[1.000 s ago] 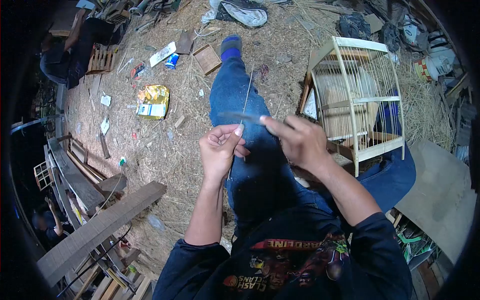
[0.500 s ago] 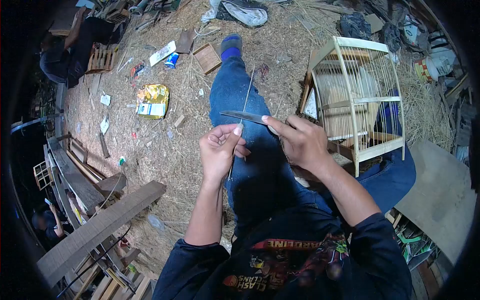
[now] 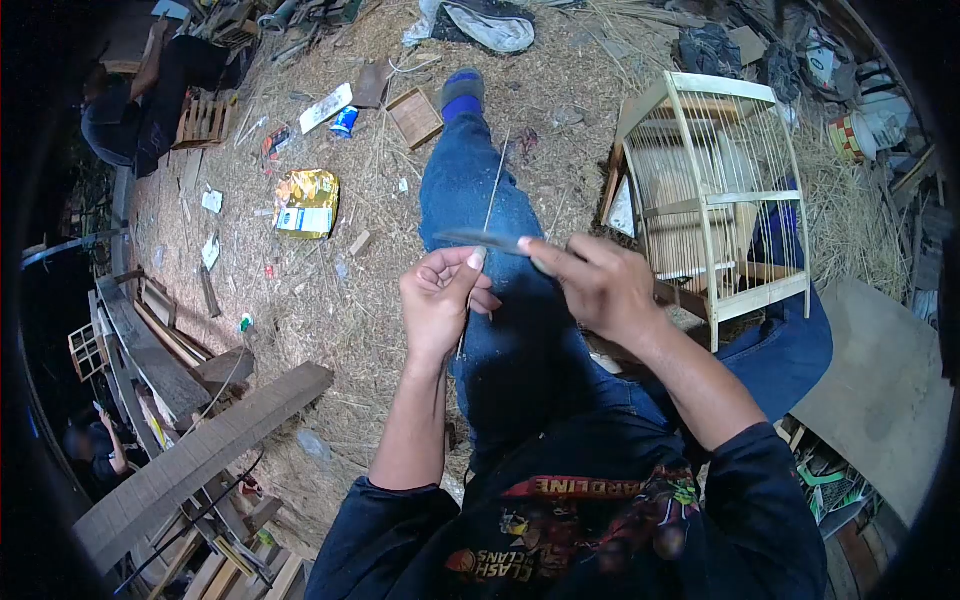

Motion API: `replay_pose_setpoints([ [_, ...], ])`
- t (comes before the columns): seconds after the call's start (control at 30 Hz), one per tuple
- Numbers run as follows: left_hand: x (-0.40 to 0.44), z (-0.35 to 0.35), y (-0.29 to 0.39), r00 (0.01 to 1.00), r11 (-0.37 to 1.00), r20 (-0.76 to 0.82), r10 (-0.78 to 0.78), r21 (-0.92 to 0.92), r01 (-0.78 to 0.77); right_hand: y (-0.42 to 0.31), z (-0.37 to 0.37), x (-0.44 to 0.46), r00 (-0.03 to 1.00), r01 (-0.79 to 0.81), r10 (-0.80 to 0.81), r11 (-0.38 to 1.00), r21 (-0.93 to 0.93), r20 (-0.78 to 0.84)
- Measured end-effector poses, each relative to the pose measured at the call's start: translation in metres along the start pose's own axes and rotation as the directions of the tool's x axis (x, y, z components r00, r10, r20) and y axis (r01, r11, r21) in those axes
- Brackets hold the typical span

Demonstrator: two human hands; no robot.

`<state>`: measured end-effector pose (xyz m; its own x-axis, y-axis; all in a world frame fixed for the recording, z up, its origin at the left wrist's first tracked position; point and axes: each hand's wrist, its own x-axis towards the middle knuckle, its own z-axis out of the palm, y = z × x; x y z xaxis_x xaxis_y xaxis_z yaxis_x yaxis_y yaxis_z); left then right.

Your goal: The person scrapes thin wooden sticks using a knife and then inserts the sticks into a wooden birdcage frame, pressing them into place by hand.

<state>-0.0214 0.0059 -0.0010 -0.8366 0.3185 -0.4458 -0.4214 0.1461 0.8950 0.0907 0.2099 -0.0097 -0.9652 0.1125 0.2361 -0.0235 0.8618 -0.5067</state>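
Observation:
My left hand (image 3: 447, 292) pinches a thin stick (image 3: 495, 188) between thumb and fingers, above the outstretched leg in blue jeans. The stick slants up past the knee, and its lower end comes out below the hand. In my right hand (image 3: 600, 285) is a knife (image 3: 483, 239), its blade pointing left and lying across the stick just above my left fingertips. Motion blurs the blade. Whether its edge touches the stick I cannot tell.
A wooden birdcage (image 3: 705, 205) stands at the right by the bent leg. Beyond the foot's left lies a small wooden tray (image 3: 414, 118). A gold packet (image 3: 306, 203) rests on the littered ground. A thick plank (image 3: 205, 465) crosses the lower left. Two people sit at the left edge.
The knife has shifted slightly along the stick and blurred again after looking sharp half a second ago. My left hand keeps its hold with hardly any movement.

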Motion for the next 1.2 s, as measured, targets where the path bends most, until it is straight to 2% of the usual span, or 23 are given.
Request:
replay_pose_setpoints([
  [0.07, 0.001, -0.001, -0.001, 1.000, 1.000, 0.009, 0.003, -0.002, -0.003, 0.001, -0.001, 0.000, 0.999, 0.021, -0.021, 1.000, -0.005, 0.025],
  [0.13, 0.000, -0.001, -0.001, 1.000, 1.000, 0.013, 0.004, -0.004, -0.004, 0.002, -0.003, 0.004, 0.999, -0.048, 0.048, 0.999, -0.005, -0.002],
  [0.2, -0.001, 0.001, 0.003, 1.000, 1.000, 0.007, -0.007, 0.009, 0.007, 0.000, -0.004, 0.004, 0.999, -0.046, 0.046, 0.999, -0.006, -0.006],
  [0.3, 0.002, -0.007, -0.005, 0.998, 1.000, 0.059, 0.013, -0.007, -0.013, -0.001, -0.005, 0.001, 0.999, 0.026, -0.027, 1.000, 0.015, 0.019],
  [0.4, -0.001, 0.000, 0.003, 1.000, 1.000, 0.017, -0.004, 0.006, 0.004, 0.004, -0.004, 0.006, 0.999, -0.032, 0.032, 0.999, -0.034, -0.020],
  [0.53, 0.000, -0.001, 0.000, 0.999, 1.000, 0.032, 0.027, -0.002, -0.027, -0.003, -0.004, 0.001, 1.000, 0.009, -0.009, 1.000, 0.000, 0.026],
  [0.63, -0.003, -0.002, 0.000, 1.000, 1.000, 0.029, 0.005, 0.011, -0.006, -0.006, -0.005, 0.001, 0.996, -0.069, 0.070, 0.998, -0.007, 0.051],
  [0.8, 0.000, -0.003, -0.001, 0.999, 1.000, 0.038, 0.011, 0.010, -0.012, -0.010, -0.005, 0.000, 0.997, -0.019, 0.017, 1.000, 0.022, 0.078],
  [0.9, -0.001, -0.001, 0.004, 0.999, 1.000, 0.027, -0.023, -0.005, 0.023, -0.009, -0.002, 0.001, 0.996, -0.058, 0.057, 0.998, 0.014, 0.072],
  [1.0, -0.002, -0.002, 0.003, 1.000, 1.000, 0.024, -0.020, 0.013, 0.020, -0.009, 0.001, 0.001, 0.999, 0.023, -0.023, 1.000, 0.021, 0.027],
  [1.1, 0.000, -0.001, 0.005, 0.999, 1.000, 0.019, -0.031, 0.005, 0.031, -0.010, 0.001, 0.002, 0.999, -0.038, 0.038, 0.999, -0.022, 0.017],
  [1.2, 0.000, -0.005, -0.001, 0.999, 1.000, 0.029, -0.027, 0.003, 0.027, -0.008, 0.002, 0.001, 1.000, 0.025, -0.025, 1.000, -0.015, -0.019],
])
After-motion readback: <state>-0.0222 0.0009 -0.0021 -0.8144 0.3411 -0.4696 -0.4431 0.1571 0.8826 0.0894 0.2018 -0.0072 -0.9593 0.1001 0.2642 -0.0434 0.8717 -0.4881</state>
